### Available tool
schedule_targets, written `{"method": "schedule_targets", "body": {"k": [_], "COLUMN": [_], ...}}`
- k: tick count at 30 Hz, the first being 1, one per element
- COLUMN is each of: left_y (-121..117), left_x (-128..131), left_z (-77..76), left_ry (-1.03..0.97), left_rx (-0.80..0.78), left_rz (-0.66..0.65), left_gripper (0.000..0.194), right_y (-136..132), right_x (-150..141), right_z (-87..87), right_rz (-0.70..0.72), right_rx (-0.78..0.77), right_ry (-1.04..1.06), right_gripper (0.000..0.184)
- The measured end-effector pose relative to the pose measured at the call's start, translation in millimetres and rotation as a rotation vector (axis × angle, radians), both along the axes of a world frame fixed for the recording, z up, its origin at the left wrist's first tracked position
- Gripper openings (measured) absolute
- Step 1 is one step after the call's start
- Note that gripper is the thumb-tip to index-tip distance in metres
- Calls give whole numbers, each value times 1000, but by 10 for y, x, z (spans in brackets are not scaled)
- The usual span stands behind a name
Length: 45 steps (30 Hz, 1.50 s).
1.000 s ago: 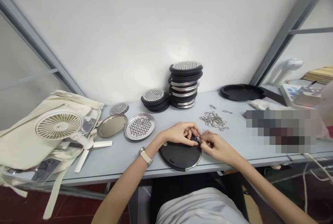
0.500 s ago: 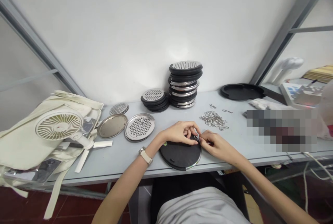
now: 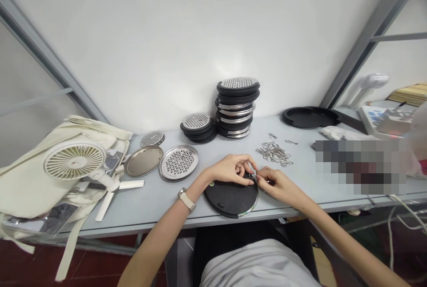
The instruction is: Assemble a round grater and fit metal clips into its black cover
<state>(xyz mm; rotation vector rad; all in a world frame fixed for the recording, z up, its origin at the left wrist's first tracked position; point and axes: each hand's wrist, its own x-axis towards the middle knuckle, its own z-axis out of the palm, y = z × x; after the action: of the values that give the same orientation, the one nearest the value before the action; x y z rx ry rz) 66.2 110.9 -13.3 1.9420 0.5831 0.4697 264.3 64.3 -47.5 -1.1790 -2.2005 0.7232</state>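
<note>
Operator's clothing: we see a pale shirt [image 3: 256, 265] below the front edge of the grey table [image 3: 153, 205].
Wristwatch [image 3: 186, 200]: worn on the left wrist, pale strap.
Black disc [image 3: 230, 200]: we find it lying on the table near the front edge, directly before the person, partly covered by the left hand [image 3: 233, 170].
Left grip: fingers curled over the disc's far side, thumb and forefinger tips close to a small wire clip [image 3: 251, 176]; we cannot tell whether they grasp it.
Right grip: thumb and forefinger of the right hand [image 3: 275, 184] pinched together on the wire clip at the disc's right rim.
Fan and bag: at the left, we record a white fan [image 3: 75, 161] on a cream bag [image 3: 26, 185].
Loose metal discs: a perforated plate [image 3: 180, 162] beside a plain metal disc [image 3: 145, 161], with a small perforated disc [image 3: 152, 139] behind them.
Clip heap [image 3: 273, 153]: a tangle of wire clips beyond the right hand, two pieces lying apart.
Pixelated patch: right side; we cannot tell what it covers.
Stacks: we note a short stack [image 3: 199, 133] just beside a tall stack [image 3: 236, 113], each topped by a perforated metal face.
Black tray [image 3: 310, 118]: back right.
Wall [image 3: 167, 33]: white, behind everything.
</note>
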Motion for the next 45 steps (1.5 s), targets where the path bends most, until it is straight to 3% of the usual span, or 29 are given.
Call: {"method": "schedule_targets", "body": {"k": [9,15,21,38,45], "left_y": [-6,16,32,-1,-15], "left_x": [6,10,8,-3,8], "left_z": [9,-24,-51,-9,-14], "left_ry": [22,32,-18,33,34], "left_rx": [-40,20,35,19,279], "left_rz": [6,30,28,10,57], "left_gripper": [39,36,29,29,27], "right_y": [10,4,-14,28,26], "right_x": [28,14,-20,15,17], "right_z": [-24,-16,-6,-50,-45], "right_rz": [-52,-8,-11,9,20], "right_rx": [-18,-13,75,24,18], "right_ry": [60,45,-36,-55,-35], "right_gripper": [32,32,31,33,34]}}
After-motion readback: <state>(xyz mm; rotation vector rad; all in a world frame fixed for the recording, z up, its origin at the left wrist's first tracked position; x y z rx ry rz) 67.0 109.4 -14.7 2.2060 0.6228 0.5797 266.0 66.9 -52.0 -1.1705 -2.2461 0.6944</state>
